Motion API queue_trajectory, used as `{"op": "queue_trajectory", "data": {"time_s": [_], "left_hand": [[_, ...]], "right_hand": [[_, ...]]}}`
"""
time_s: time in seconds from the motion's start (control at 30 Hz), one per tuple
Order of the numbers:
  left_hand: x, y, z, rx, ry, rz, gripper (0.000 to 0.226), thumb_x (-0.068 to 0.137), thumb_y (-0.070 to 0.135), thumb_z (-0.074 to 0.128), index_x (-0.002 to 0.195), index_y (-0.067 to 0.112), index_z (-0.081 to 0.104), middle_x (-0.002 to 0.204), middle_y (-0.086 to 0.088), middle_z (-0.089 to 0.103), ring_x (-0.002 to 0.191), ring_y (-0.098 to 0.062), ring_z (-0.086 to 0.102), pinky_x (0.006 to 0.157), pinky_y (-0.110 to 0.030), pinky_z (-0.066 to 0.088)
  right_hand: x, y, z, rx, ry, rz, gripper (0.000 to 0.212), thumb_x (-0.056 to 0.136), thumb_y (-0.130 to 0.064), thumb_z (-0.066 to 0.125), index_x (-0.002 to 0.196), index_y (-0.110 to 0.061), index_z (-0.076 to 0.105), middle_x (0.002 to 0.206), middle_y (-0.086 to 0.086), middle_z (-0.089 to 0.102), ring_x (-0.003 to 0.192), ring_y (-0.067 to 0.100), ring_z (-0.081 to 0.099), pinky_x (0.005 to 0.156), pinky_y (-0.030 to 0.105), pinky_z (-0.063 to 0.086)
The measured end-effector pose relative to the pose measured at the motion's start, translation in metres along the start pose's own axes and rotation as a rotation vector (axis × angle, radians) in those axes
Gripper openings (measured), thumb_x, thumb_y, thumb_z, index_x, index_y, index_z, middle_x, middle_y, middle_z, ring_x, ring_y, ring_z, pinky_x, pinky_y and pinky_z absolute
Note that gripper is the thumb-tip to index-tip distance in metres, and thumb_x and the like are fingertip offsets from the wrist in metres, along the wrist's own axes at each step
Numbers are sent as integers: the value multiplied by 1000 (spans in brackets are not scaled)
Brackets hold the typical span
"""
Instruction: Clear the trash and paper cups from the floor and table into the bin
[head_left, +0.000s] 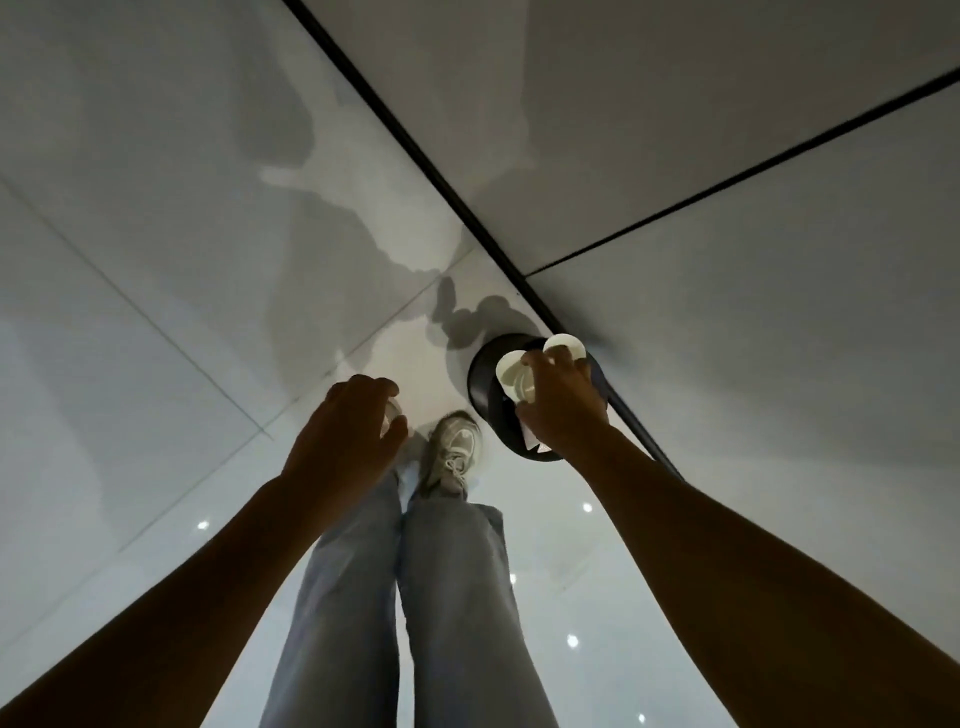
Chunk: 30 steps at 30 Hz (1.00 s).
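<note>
Right hand pinching two paper cups by the rims, directly over the bin for a straight drop. Left hand curled around another cup, clear of the bin, waiting.

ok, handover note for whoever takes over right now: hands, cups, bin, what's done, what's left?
Right hand: holds two paper cups above the black bin, not yet dropped.
Left hand: fingers curled round something pale, likely another cup; mostly hidden.
Bin stands on the floor by the wall, just right of the shoe.
Done: cups carried to the bin.
Left: drop the right hand's cups in, then the left's. Table not in view.
</note>
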<state>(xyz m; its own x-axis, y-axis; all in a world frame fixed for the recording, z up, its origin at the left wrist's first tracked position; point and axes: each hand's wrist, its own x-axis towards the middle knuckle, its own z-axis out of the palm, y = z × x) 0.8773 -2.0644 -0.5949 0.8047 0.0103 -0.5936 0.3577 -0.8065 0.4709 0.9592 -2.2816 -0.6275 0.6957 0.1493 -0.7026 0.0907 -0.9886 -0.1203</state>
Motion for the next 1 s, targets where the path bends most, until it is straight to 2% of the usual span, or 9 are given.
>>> {"op": "queue_trajectory", "data": {"time_s": [0.23, 0.4, 0.5, 0.7, 0.87, 1.0], "left_hand": [[65, -46, 56, 7, -45, -66, 39, 94, 29, 53, 128, 12, 49, 130, -8, 52, 122, -23, 45, 90, -29, 41], [84, -53, 83, -11, -75, -95, 36, 93, 28, 53, 125, 11, 51, 127, -9, 54, 117, -23, 47, 82, -25, 39], [90, -50, 95, -23, -101, -104, 37, 93, 27, 54, 125, 10, 52, 127, -8, 54, 118, -22, 47, 82, -22, 37], [98, -48, 108, -35, -141, -117, 42, 93, 29, 53, 132, 13, 46, 132, -6, 49, 122, -21, 44, 89, -29, 45], [99, -48, 107, -29, -149, -125, 40, 93, 28, 52, 130, 14, 48, 130, -6, 51, 119, -21, 45, 88, -31, 47], [90, -42, 89, -13, -104, -103, 38, 94, 27, 52, 128, 12, 50, 129, -8, 52, 118, -23, 46, 86, -30, 43]], "right_hand": [[96, 12, 44, -86, -72, -95, 56, 86, -19, 62, 137, -20, 38, 141, 10, 33, 129, 35, 34, 95, 50, 45], [123, 26, 73, -304, -266, -154, 59, 87, -23, 63, 140, -19, 36, 141, 12, 35, 130, 35, 34, 96, 52, 43], [135, 31, 82, -367, -297, -191, 59, 89, -22, 61, 142, -22, 34, 144, 9, 33, 132, 35, 31, 98, 51, 42], [151, 37, 93, -439, -339, -274, 67, 88, -32, 62, 145, -23, 29, 150, 11, 28, 136, 35, 29, 110, 47, 27], [142, 43, 94, -398, -338, -289, 78, 89, -33, 62, 151, -24, 14, 158, 11, 8, 144, 35, 13, 117, 47, 14], [118, 41, 71, -182, -218, -279, 72, 90, -23, 59, 150, -23, 20, 158, 7, 15, 143, 28, 19, 114, 47, 21]]}}
